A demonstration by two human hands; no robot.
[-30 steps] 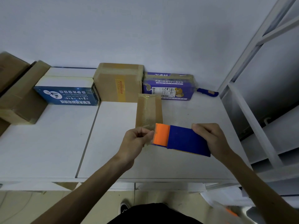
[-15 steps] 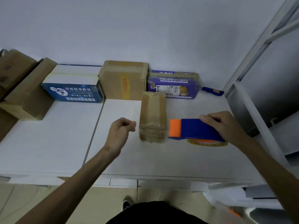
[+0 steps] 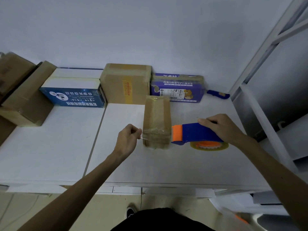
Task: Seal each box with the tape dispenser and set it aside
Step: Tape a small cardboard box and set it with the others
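White tabletop w/ a seam running front to back, left of centre. Plain pale wall behind, white metal rack frame on the right, beige floor below the front edge.

Along the wall, left to right:
- stacked brown cartons
- a blue-and-white printed box
- a large brown cardboard box w/ a yellow label
- a purple printed box
- a small blue-handled tool, too small to identify

Task box: a small brown cardboard box wrapped in clear tape. It lies mid-table in front of the big carton, long axis toward the wall.

The left hand sits just beside the box's near-left corner. Fingers are curled, thumb & forefinger pinching a thin clear tape strip that runs to the box side.

The right hand grips the blue-and-orange tape dispenser from above. The dispenser is down at table level right of the box, orange end up against the box's right side, yellowish tape roll under it.

Vs 0.5 s ago: the left hand has closed in from a clear gap to right beside the box. Dispenser & box are approx. where they were.

Vs 1 s ago: the dispenser was held up btwn both hands in front of the box; now it's low at the box's side.
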